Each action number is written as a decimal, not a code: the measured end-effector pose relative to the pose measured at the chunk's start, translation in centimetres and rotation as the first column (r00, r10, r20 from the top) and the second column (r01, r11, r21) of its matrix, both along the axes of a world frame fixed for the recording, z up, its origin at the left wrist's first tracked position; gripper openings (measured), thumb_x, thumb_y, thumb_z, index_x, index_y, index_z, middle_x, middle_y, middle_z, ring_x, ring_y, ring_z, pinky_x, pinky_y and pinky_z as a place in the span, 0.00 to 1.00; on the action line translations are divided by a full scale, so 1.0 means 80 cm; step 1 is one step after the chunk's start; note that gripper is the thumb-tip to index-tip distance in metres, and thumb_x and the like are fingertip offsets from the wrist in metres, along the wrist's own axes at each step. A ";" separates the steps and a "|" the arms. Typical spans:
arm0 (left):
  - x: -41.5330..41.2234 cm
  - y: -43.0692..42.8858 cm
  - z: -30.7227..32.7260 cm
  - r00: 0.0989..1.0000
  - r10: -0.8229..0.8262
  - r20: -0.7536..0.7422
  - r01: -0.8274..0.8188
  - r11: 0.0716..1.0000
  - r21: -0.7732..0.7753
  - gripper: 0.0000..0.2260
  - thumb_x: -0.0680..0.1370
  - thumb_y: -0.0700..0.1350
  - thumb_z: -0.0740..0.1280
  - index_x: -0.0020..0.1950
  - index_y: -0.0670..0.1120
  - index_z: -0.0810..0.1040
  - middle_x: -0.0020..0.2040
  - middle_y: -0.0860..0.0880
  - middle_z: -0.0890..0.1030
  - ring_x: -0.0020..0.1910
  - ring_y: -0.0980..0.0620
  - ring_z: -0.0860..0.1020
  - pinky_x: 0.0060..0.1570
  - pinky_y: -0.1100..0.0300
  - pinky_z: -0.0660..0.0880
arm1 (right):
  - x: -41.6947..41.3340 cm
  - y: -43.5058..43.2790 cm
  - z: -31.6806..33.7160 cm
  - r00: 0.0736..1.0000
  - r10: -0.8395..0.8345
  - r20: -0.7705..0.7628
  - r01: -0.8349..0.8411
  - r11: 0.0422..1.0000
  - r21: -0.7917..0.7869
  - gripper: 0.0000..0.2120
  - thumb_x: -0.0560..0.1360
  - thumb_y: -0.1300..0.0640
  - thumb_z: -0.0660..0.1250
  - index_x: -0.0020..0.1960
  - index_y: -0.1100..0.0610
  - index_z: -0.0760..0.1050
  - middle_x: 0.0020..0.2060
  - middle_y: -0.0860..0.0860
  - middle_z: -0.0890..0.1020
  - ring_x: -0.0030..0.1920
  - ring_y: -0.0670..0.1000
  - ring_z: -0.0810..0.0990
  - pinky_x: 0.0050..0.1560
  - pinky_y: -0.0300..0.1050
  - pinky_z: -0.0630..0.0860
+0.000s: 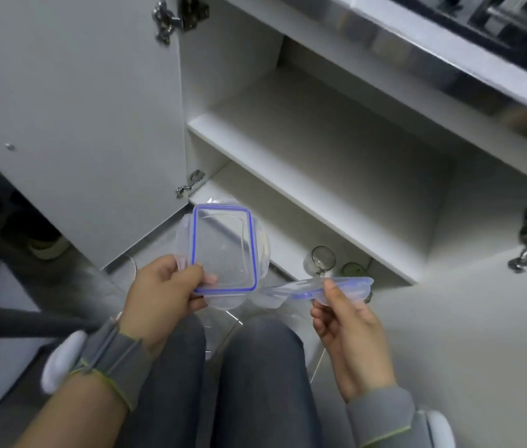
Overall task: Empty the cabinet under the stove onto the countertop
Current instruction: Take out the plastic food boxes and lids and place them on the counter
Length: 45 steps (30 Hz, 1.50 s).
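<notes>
I crouch before the open white cabinet [304, 150] under the stove. My left hand [162, 292] pinches a clear rectangular container lid with a blue seal [223, 247], held flat and facing up. My right hand [349, 334] grips a second clear lid with blue trim [330, 287], seen edge-on. On the bottom shelf, behind the second lid, stand a clear glass [321, 258] and a small green-tinted glass [354, 270]. The middle shelf [288, 124] shows nothing on it.
The left cabinet door [71, 108] stands swung open, the right door [498, 302] open beside my right hand. The stove edge and countertop [449, 69] run along the upper right. My knees [255, 367] are at the bottom of the view.
</notes>
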<state>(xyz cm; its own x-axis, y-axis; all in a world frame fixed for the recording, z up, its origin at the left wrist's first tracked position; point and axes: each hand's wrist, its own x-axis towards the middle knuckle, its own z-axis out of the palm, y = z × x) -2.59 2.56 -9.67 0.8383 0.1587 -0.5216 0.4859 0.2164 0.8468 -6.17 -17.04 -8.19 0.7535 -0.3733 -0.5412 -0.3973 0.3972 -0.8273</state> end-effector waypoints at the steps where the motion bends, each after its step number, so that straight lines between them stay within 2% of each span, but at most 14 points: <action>1: -0.005 -0.002 0.008 1.000 -0.008 0.012 0.007 1.000 0.009 0.05 0.77 0.36 0.62 0.48 0.35 0.76 0.38 0.43 0.83 0.33 0.54 0.81 0.28 0.66 0.78 | -0.006 0.000 0.009 1.000 0.008 0.007 -0.008 1.000 -0.014 0.05 0.74 0.58 0.68 0.40 0.58 0.76 0.29 0.51 0.78 0.30 0.46 0.75 0.30 0.33 0.75; 3: -0.010 -0.007 0.025 0.999 -0.031 0.018 0.031 1.000 0.001 0.05 0.77 0.35 0.61 0.50 0.35 0.75 0.39 0.42 0.82 0.32 0.55 0.81 0.28 0.67 0.77 | -0.012 -0.002 0.028 1.000 0.014 0.016 -0.013 0.999 -0.037 0.05 0.74 0.57 0.68 0.41 0.57 0.76 0.30 0.51 0.78 0.30 0.46 0.75 0.30 0.33 0.74; 6: -0.019 -0.016 0.045 0.997 -0.057 0.046 0.058 0.998 -0.021 0.03 0.78 0.35 0.61 0.48 0.36 0.74 0.39 0.41 0.82 0.29 0.58 0.81 0.27 0.68 0.76 | -0.018 -0.006 0.053 0.999 0.029 0.045 -0.025 0.997 -0.079 0.06 0.74 0.57 0.68 0.39 0.56 0.76 0.29 0.51 0.78 0.30 0.46 0.74 0.33 0.35 0.74; 10: -0.020 -0.022 0.076 0.993 -0.099 0.056 0.101 0.995 -0.026 0.04 0.77 0.34 0.62 0.44 0.38 0.75 0.37 0.42 0.83 0.29 0.56 0.81 0.27 0.66 0.76 | -0.019 -0.010 0.093 0.995 0.054 0.080 -0.042 0.989 -0.145 0.09 0.75 0.56 0.67 0.36 0.56 0.76 0.29 0.51 0.76 0.31 0.47 0.73 0.36 0.38 0.72; 14: 0.006 -0.033 0.106 0.992 -0.107 0.072 0.103 0.994 0.045 0.05 0.76 0.32 0.62 0.42 0.39 0.75 0.32 0.45 0.81 0.23 0.58 0.76 0.24 0.67 0.73 | 0.004 -0.021 0.126 0.990 0.076 0.119 -0.058 0.988 -0.144 0.12 0.75 0.55 0.66 0.34 0.56 0.76 0.28 0.51 0.74 0.30 0.48 0.70 0.36 0.41 0.70; 18: 0.029 -0.045 0.133 0.985 -0.142 0.101 0.131 0.985 0.114 0.05 0.74 0.27 0.61 0.45 0.34 0.74 0.33 0.42 0.75 0.18 0.59 0.71 0.21 0.69 0.71 | 0.020 -0.034 0.148 0.987 0.061 0.150 -0.040 0.989 -0.141 0.12 0.76 0.55 0.64 0.34 0.56 0.76 0.28 0.51 0.74 0.31 0.49 0.70 0.37 0.43 0.70; 22: 0.042 -0.056 0.167 0.987 -0.146 0.070 0.130 0.974 0.187 0.06 0.73 0.28 0.62 0.45 0.37 0.75 0.25 0.50 0.78 0.21 0.57 0.72 0.23 0.68 0.72 | 0.027 -0.051 0.182 0.989 0.060 0.137 -0.035 0.984 -0.175 0.13 0.76 0.53 0.65 0.34 0.54 0.77 0.29 0.50 0.77 0.32 0.48 0.73 0.39 0.43 0.73; 25: 0.046 -0.069 0.206 0.985 -0.168 0.043 0.155 0.964 0.217 0.07 0.73 0.29 0.63 0.43 0.38 0.76 0.25 0.51 0.78 0.21 0.56 0.72 0.23 0.68 0.72 | 0.025 -0.068 0.219 0.991 0.030 0.132 -0.009 0.988 -0.153 0.14 0.75 0.54 0.66 0.31 0.54 0.78 0.28 0.50 0.77 0.31 0.47 0.74 0.38 0.43 0.73; 29: 0.045 -0.099 0.289 0.975 -0.217 0.042 0.203 0.954 0.219 0.05 0.73 0.29 0.62 0.44 0.36 0.76 0.31 0.44 0.76 0.20 0.57 0.71 0.22 0.69 0.71 | 0.019 -0.105 0.300 0.996 0.017 0.093 -0.004 0.992 -0.128 0.13 0.75 0.54 0.66 0.33 0.55 0.76 0.28 0.51 0.76 0.32 0.49 0.73 0.38 0.42 0.72; 33: 0.039 -0.130 0.369 0.963 -0.258 0.073 0.235 0.944 0.230 0.02 0.71 0.32 0.65 0.43 0.34 0.76 0.36 0.39 0.75 0.23 0.55 0.72 0.24 0.66 0.73 | 0.002 -0.150 0.391 0.996 0.000 0.092 0.009 0.995 -0.100 0.12 0.74 0.55 0.66 0.33 0.57 0.76 0.27 0.51 0.77 0.30 0.48 0.73 0.38 0.43 0.72; 37: 0.024 -0.188 0.442 0.931 -0.345 0.116 0.316 0.925 0.212 0.13 0.63 0.39 0.68 0.43 0.33 0.74 0.37 0.40 0.75 0.30 0.50 0.70 0.26 0.65 0.73 | -0.036 -0.206 0.467 0.989 -0.073 0.128 0.086 0.991 -0.101 0.12 0.75 0.55 0.66 0.35 0.58 0.75 0.25 0.50 0.77 0.27 0.46 0.74 0.35 0.40 0.73; 39: 0.014 -0.217 0.465 0.913 -0.382 0.139 0.351 0.913 0.207 0.15 0.62 0.40 0.68 0.45 0.34 0.75 0.38 0.40 0.75 0.31 0.49 0.70 0.26 0.64 0.72 | -0.056 -0.233 0.490 0.985 -0.117 0.130 0.132 0.985 -0.113 0.11 0.75 0.55 0.66 0.35 0.58 0.75 0.25 0.50 0.77 0.27 0.45 0.75 0.35 0.40 0.73; 42: -0.013 -0.279 0.492 0.878 -0.450 0.164 0.419 0.887 0.192 0.06 0.70 0.32 0.67 0.45 0.33 0.75 0.36 0.40 0.73 0.28 0.51 0.70 0.25 0.64 0.72 | -0.103 -0.287 0.521 0.967 -0.207 0.151 0.227 0.966 -0.127 0.12 0.75 0.55 0.65 0.35 0.59 0.74 0.25 0.50 0.77 0.27 0.45 0.73 0.34 0.40 0.72; 45: -0.043 -0.330 0.515 0.825 -0.523 0.216 0.474 0.847 0.242 0.02 0.72 0.31 0.65 0.41 0.35 0.76 0.34 0.39 0.74 0.27 0.52 0.71 0.26 0.63 0.71 | -0.140 -0.334 0.541 0.954 -0.240 0.181 0.270 0.949 -0.162 0.12 0.75 0.55 0.65 0.36 0.59 0.74 0.26 0.51 0.76 0.27 0.46 0.72 0.36 0.42 0.71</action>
<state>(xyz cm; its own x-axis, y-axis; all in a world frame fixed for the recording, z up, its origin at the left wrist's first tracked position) -6.04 -23.84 31.49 0.9276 -0.2535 -0.2745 0.2417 -0.1532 0.9582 -17.36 -43.73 35.10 0.6899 -0.6452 -0.3284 -0.1620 0.3045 -0.9386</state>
